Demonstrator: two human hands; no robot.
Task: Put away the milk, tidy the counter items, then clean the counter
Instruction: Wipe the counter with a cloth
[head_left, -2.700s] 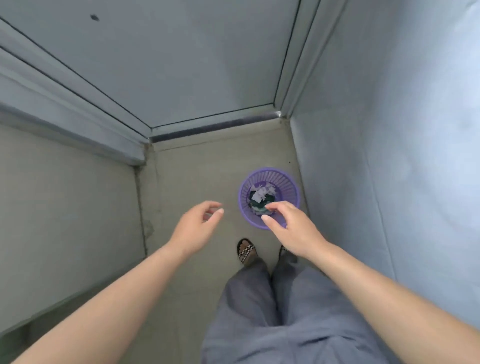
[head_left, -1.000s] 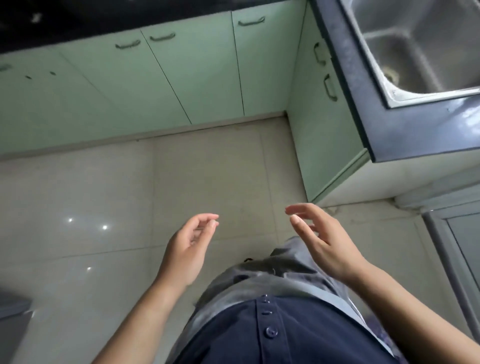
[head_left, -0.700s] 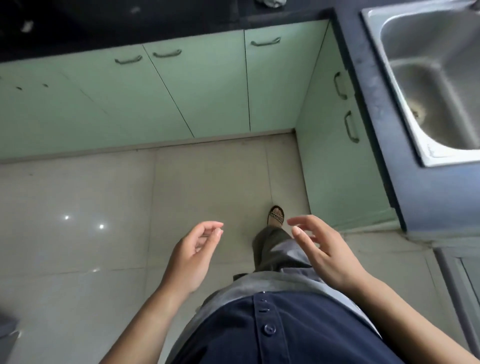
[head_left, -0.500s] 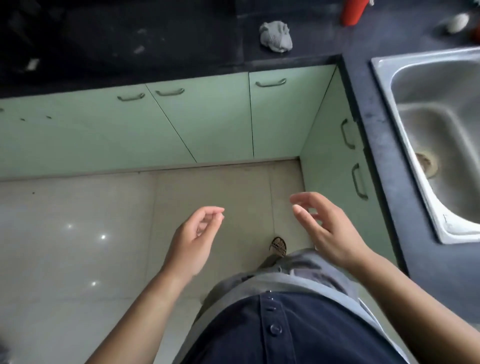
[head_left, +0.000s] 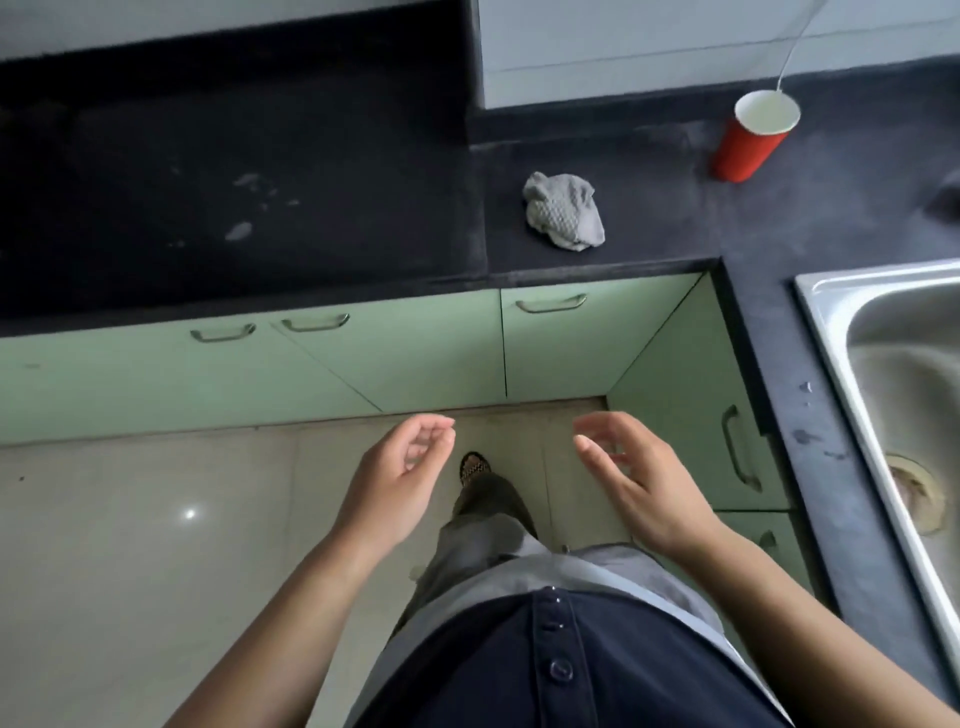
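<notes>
A crumpled grey cloth (head_left: 563, 210) lies on the dark counter (head_left: 649, 228) near its front edge. A red paper cup (head_left: 752, 137) with a white inside stands upright farther back to the right. Pale smears (head_left: 244, 208) mark the darker counter stretch on the left. My left hand (head_left: 400, 483) and my right hand (head_left: 639, 478) hover over the floor in front of me, well short of the counter. Both have loosely curled fingers and hold nothing. No milk container is in view.
Green cabinet doors (head_left: 405, 353) with metal handles run under the counter and turn the corner on the right. A steel sink (head_left: 904, 405) sits in the right-hand counter. Pale floor tiles (head_left: 130, 545) lie at the left. My foot (head_left: 475, 467) is stepping toward the cabinets.
I have turned away from the purple waste basket and walked toward the counter corner. The view has tilted up, so the cloth and cup now show. Both hands stay empty.
</notes>
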